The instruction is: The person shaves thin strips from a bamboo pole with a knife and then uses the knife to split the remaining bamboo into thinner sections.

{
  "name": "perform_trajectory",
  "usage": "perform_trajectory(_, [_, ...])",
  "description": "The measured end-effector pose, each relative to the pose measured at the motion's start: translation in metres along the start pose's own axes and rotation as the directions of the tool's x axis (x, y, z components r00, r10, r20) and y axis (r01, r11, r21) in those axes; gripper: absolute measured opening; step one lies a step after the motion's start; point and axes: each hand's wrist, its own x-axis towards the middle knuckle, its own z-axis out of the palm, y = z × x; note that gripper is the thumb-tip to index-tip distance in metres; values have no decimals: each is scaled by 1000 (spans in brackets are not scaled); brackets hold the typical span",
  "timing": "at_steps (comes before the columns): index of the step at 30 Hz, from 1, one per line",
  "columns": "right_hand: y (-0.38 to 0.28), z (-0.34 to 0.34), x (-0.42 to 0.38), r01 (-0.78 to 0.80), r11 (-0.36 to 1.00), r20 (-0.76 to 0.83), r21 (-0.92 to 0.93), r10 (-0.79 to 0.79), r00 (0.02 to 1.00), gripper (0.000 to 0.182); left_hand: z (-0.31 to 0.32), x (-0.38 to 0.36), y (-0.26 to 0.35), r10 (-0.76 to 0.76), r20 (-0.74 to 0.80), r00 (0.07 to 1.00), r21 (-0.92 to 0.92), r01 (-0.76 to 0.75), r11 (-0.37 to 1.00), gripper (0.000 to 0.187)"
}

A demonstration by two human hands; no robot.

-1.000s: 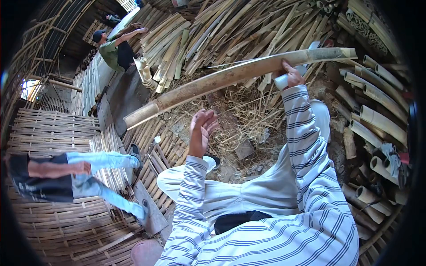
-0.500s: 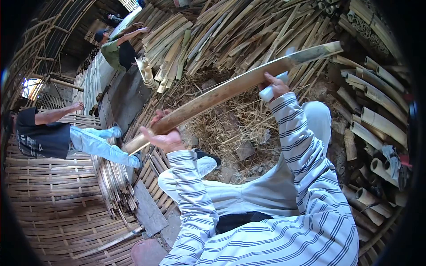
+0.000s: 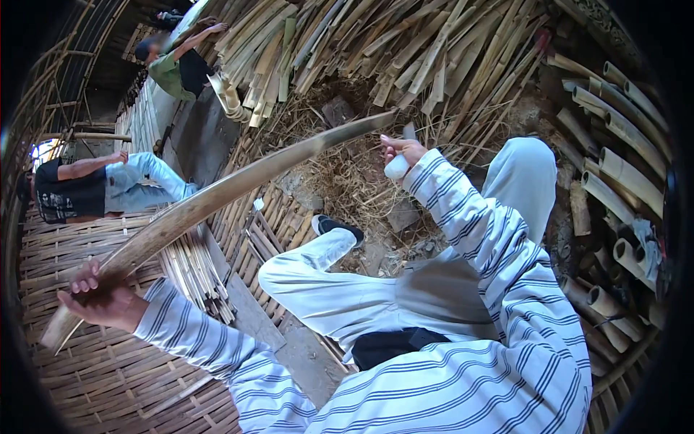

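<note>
A long bamboo strip (image 3: 238, 177) slants across the view, from the lower left to the upper middle. Near its lower end my left hand (image 3: 105, 295) is wrapped round it. My right hand (image 3: 402, 155) is just below and beside the strip's upper end, with its fingers closed round the white handle (image 3: 397, 167) of a tool. The tool's blade (image 3: 410, 131) shows only in part above the hand. Whether the right fingertips touch the strip cannot be told.
Split bamboo strips (image 3: 434, 43) are piled ahead, with shavings (image 3: 361, 173) on the ground. Bamboo tubes (image 3: 618, 170) stack at the right. A woven bamboo surface (image 3: 79, 369) spans the lower left. Two people (image 3: 69, 189) (image 3: 173, 72) are at the left and upper left.
My left hand has moved down and left with the strip, whose upper end has shifted left. My right hand has moved left, off the strip's middle part, still with the white-handled tool.
</note>
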Motion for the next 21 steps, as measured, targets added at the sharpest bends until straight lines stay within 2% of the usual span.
perform_trajectory(3, [1,-3,1,88,984,-113,-152,-106,988,21,16,-1,6,-42,63,997,36,40,999,35])
perform_trajectory(7, [-2,0,6,81,966,-219,-244,-136,966,20,46,-22,-15,-159,46,986,84,154,984,36])
perform_trajectory(8, [-3,0,6,120,950,-178,-287,-176,968,32,47,-24,-23,-194,76,978,91,187,978,37])
perform_trajectory(11, [-5,20,-24,186,898,-297,-399,-318,900,43,62,-32,-49,-278,130,952,84,269,960,37])
perform_trajectory(12, [-3,20,-24,269,791,-199,-549,-436,878,52,68,-35,-57,-317,141,938,80,308,948,37])
perform_trajectory(15, [2,20,-31,279,493,-38,-824,-540,841,54,84,-43,-87,-384,226,895,13,391,920,38])
perform_trajectory(16, [3,22,-39,270,376,21,-886,-550,835,64,92,-49,-94,-399,239,885,1,411,912,38])
perform_trajectory(19, [15,35,-69,304,241,143,-922,-516,844,64,110,-65,-111,-412,271,870,15,424,905,39])
perform_trajectory(20, [26,26,-62,402,94,275,-911,-588,761,63,112,-66,-114,-409,277,870,1,425,905,39])
perform_trajectory(21, [35,27,-67,482,11,347,-876,-680,646,56,115,-65,-118,-406,283,869,-12,427,904,39])
